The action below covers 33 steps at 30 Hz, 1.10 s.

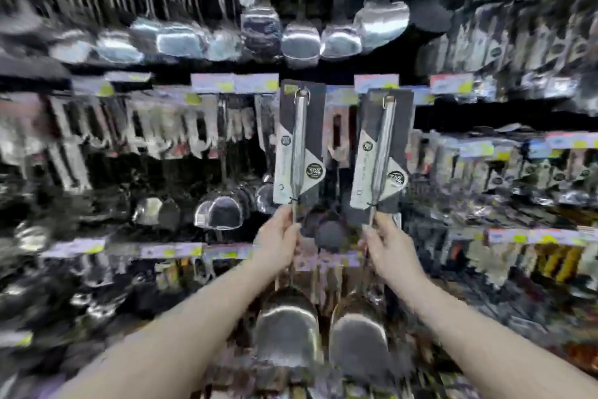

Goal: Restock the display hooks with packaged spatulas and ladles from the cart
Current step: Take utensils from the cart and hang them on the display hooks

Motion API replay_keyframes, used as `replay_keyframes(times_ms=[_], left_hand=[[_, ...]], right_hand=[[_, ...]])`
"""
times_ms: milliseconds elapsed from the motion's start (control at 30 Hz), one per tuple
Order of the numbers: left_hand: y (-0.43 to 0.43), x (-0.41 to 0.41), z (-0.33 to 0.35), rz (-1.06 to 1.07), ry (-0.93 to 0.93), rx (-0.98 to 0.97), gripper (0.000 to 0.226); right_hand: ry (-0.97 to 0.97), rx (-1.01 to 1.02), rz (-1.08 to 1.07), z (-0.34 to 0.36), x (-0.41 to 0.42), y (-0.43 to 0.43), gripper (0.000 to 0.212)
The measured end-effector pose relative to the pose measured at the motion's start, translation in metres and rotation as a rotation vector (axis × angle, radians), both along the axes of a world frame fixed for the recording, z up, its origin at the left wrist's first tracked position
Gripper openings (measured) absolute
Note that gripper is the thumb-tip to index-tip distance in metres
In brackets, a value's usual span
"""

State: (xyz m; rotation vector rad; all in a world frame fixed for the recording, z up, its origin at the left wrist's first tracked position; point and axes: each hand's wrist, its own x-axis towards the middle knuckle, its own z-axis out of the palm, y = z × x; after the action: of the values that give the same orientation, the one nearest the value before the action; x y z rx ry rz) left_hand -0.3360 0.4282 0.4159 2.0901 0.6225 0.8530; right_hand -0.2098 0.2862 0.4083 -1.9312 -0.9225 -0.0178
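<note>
Nearest the camera hang two broad, rounded blades of polished steel, side by side and close together. They belong to the left spatula (286,330) and the right spatula (357,343), and both tools stand upright with the blade down and the handle up.

Two bare forearms reach forward from the lower corners. The left hand (278,236) has its fingers curled round the thin steel shaft of the left spatula, just under its packaging. The right hand (390,245) grips the shaft of the right spatula in the same way.

Above the hands, each tubular handle is tied to a long grey-and-black backing card with a round seal. The left card (312,126) stands almost straight and the right card (403,126) tilts slightly to the right. The two cards are apart, with a gap between them.

Both spatulas are held in the air in front of the middle row of the display wall. Blur hides whether either card top reaches a hook.

Beyond them, white-and-yellow price labels (234,83) run along the rails. A row of shiny steel spatula blades (300,41) hangs above these, and smeared packaged utensils fill the racks on either side.
</note>
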Motion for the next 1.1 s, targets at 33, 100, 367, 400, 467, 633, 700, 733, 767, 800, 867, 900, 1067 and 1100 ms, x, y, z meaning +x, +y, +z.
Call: replay_keyframes(times_ms=[33, 100, 367, 400, 467, 633, 700, 733, 767, 800, 867, 900, 1067, 1100], left_hand=[[0.012, -0.025, 0.009, 0.032, -0.011, 0.003, 0.034], [0.033, -0.071, 0.028, 0.101, -0.028, 0.007, 0.023], [0.099, -0.195, 0.098, 0.317, -0.2, 0.09, 0.024], [0.109, -0.204, 0.105, 0.339, -0.219, 0.104, 0.024], [0.125, -0.218, 0.12, 0.372, -0.222, 0.146, 0.024], [0.175, -0.235, 0.159, 0.468, -0.222, 0.234, 0.025], [0.203, -0.236, 0.173, 0.477, -0.249, 0.246, 0.021], [0.215, -0.235, 0.18, 0.489, -0.256, 0.245, 0.018], [0.228, -0.233, 0.188, 0.503, -0.269, 0.257, 0.017], [0.246, -0.23, 0.196, 0.521, -0.275, 0.276, 0.016], [0.276, -0.221, 0.218, 0.537, -0.3, 0.304, 0.015], [0.289, -0.217, 0.229, 0.529, -0.315, 0.317, 0.015], [0.338, -0.197, 0.27, 0.466, -0.396, 0.364, 0.016], [0.346, -0.194, 0.276, 0.446, -0.41, 0.354, 0.016]], right_hand=[[-0.008, 0.012, 0.042, 0.014, -0.02, 0.017, 0.03], [-0.022, 0.052, 0.125, 0.038, -0.058, 0.045, 0.028], [-0.034, 0.183, 0.402, 0.125, -0.154, 0.138, 0.013], [-0.065, 0.189, 0.416, 0.138, -0.161, 0.147, 0.015], [-0.155, 0.198, 0.43, 0.163, -0.167, 0.166, 0.019], [-0.254, 0.262, 0.417, 0.224, -0.163, 0.229, 0.02], [-0.277, 0.28, 0.411, 0.25, -0.157, 0.255, 0.02], [-0.254, 0.291, 0.427, 0.261, -0.155, 0.263, 0.02], [-0.213, 0.318, 0.457, 0.273, -0.152, 0.275, 0.021], [-0.185, 0.341, 0.473, 0.284, -0.147, 0.291, 0.023], [-0.22, 0.36, 0.442, 0.308, -0.136, 0.319, 0.024], [-0.24, 0.361, 0.426, 0.319, -0.13, 0.333, 0.023], [-0.189, 0.408, 0.491, 0.367, -0.123, 0.387, 0.02], [-0.176, 0.415, 0.51, 0.375, -0.123, 0.399, 0.019]])
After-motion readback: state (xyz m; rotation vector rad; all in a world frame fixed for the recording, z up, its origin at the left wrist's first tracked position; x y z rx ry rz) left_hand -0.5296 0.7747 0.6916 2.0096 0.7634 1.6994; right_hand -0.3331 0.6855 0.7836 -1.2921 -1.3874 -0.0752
